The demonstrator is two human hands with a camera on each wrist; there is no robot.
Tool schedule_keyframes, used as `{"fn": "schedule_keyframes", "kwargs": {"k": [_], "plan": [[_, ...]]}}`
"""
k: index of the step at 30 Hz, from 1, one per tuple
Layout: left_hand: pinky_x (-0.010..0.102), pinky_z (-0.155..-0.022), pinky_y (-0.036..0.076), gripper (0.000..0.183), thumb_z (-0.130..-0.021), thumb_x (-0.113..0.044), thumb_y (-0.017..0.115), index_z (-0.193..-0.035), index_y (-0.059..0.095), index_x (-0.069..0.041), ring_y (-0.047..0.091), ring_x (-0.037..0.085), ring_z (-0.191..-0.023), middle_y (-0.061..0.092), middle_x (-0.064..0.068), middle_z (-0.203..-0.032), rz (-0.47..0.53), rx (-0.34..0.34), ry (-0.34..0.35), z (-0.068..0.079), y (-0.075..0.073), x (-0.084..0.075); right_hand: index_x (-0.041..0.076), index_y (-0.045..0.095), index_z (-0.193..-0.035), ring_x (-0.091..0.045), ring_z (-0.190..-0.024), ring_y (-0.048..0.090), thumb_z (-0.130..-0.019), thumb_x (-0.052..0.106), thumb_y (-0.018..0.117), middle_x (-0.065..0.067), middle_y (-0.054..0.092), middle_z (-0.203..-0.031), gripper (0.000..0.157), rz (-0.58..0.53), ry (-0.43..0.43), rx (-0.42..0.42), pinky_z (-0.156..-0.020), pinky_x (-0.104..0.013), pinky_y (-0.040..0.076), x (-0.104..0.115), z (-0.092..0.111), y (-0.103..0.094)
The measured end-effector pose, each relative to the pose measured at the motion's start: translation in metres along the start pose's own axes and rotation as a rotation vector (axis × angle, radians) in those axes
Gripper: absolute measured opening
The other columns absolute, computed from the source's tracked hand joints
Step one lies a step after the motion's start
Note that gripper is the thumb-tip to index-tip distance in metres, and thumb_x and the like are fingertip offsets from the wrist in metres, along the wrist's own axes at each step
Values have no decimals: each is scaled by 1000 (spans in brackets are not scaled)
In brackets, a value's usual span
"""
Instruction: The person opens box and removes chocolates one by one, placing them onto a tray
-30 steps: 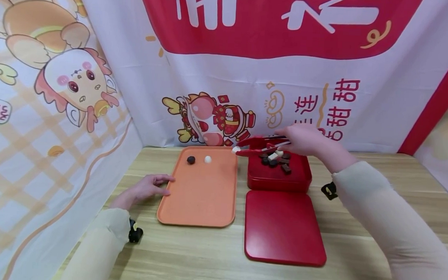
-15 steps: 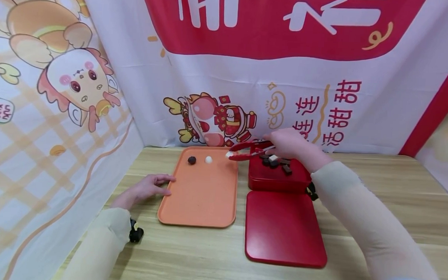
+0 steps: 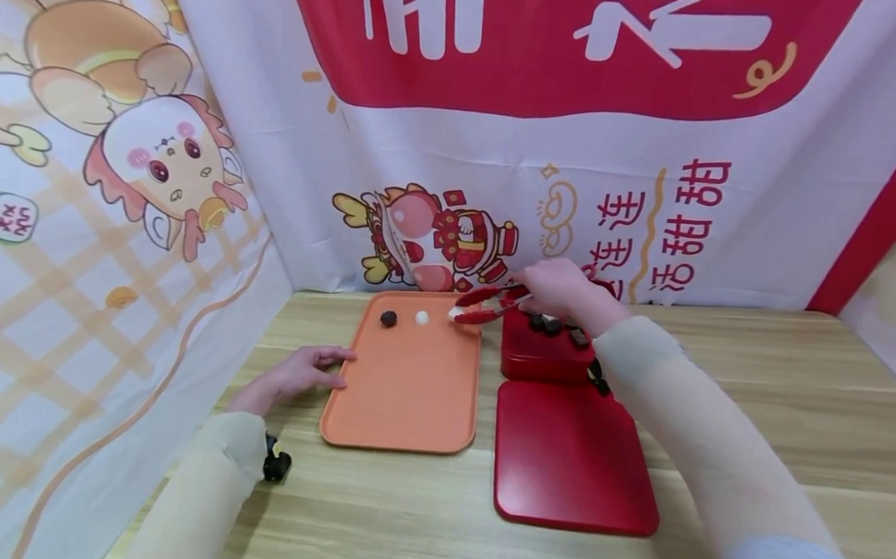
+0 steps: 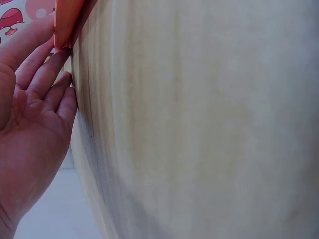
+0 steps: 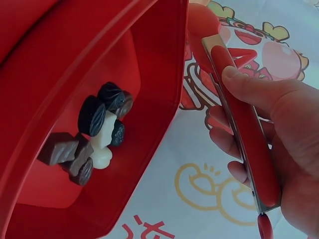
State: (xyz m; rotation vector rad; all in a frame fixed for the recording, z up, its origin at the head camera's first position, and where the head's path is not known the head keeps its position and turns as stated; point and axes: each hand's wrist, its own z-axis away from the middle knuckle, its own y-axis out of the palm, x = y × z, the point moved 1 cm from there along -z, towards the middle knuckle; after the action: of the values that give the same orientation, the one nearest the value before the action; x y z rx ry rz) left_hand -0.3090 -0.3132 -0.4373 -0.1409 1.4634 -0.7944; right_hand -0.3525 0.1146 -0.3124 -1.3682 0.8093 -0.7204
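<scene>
My right hand (image 3: 556, 288) grips red-and-metal tongs (image 3: 484, 306), thumb along one arm and fingers round the other, as the right wrist view shows. At their tips a small white chocolate (image 3: 456, 313) sits over the upper right corner of the orange tray (image 3: 401, 394). A dark round chocolate (image 3: 389, 319) and a white one (image 3: 421, 317) stand apart along the tray's far end. My left hand (image 4: 35, 114) has its fingers extended, fingertips at the tray's left edge. The deep red box (image 5: 154, 99) lies below my right hand, holding several dark, brown and white chocolates (image 5: 102, 132).
The flat red lid (image 3: 575, 460) lies on the wooden table (image 3: 408, 511) in front of the box. A printed cloth (image 3: 439, 146) hangs right behind the tray and box, and another closes off the left side.
My right hand has moved left and slightly down, carrying the tongs and the white chocolate from above the box's edge to over the tray. The left hand stays at the tray's edge.
</scene>
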Motion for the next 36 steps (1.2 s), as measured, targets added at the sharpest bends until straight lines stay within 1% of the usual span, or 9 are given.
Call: {"fn": "schedule_keyframes", "kwargs": {"k": [5,9,14,20,24,27,32,36], "plan": [[51,-113,22,55,-84,-10,76,-134,55,1,26,40,-140,39,24,-147,3,7,0,0,0,-2,9,65,-127,-26,-93,65,-88,26,73,-11,70,-107,43,13,-16,17,-81,-43,54,4,-4,-1],[50,-113,23,56,-84,-12,76,-134,55,0,27,39,-140,39,23,-148,-7,9,-7,0,0,-2,10,67,-122,-26,-92,64,-88,24,73,-10,70,-105,37,3,2,30,-81,-43,53,5,-6,0],[51,-112,24,56,-84,-12,76,-134,55,0,28,40,-139,40,23,-147,-11,14,6,-1,0,-1,10,69,-115,-25,-88,63,-88,25,73,-8,70,-99,31,1,23,55,-83,-43,52,4,-9,3],[51,-112,25,55,-84,-10,76,-134,55,1,29,40,-139,40,24,-146,-2,10,12,0,0,-1,10,70,-114,-24,-86,62,-88,25,73,-7,70,-98,30,-13,38,71,-85,-41,52,4,-11,5],[51,-112,25,55,-84,-9,76,-134,55,1,28,40,-139,41,24,-146,-5,14,13,-1,1,-2,10,69,-111,-24,-86,63,-88,27,73,-7,70,-97,29,-8,21,64,-83,-41,52,2,-8,6],[51,-112,26,55,-84,-9,76,-134,55,1,28,41,-139,40,24,-146,-3,13,14,-3,1,-2,9,68,-116,-25,-91,64,-88,29,72,-9,70,-102,34,-20,18,52,-85,-43,52,0,-4,6],[50,-112,25,55,-84,-9,76,-134,55,2,28,41,-139,39,25,-147,8,3,17,-3,0,-3,9,59,-134,-25,-104,62,-89,31,71,-12,67,-119,51,-80,48,38,-93,-44,50,-5,3,4],[51,-113,23,55,-84,-8,75,-134,55,3,28,41,-139,41,24,-146,2,3,19,-1,0,-2,10,56,-138,-24,-106,62,-90,33,70,-12,65,-123,55,-88,43,24,-91,-44,51,-10,11,2]]}}
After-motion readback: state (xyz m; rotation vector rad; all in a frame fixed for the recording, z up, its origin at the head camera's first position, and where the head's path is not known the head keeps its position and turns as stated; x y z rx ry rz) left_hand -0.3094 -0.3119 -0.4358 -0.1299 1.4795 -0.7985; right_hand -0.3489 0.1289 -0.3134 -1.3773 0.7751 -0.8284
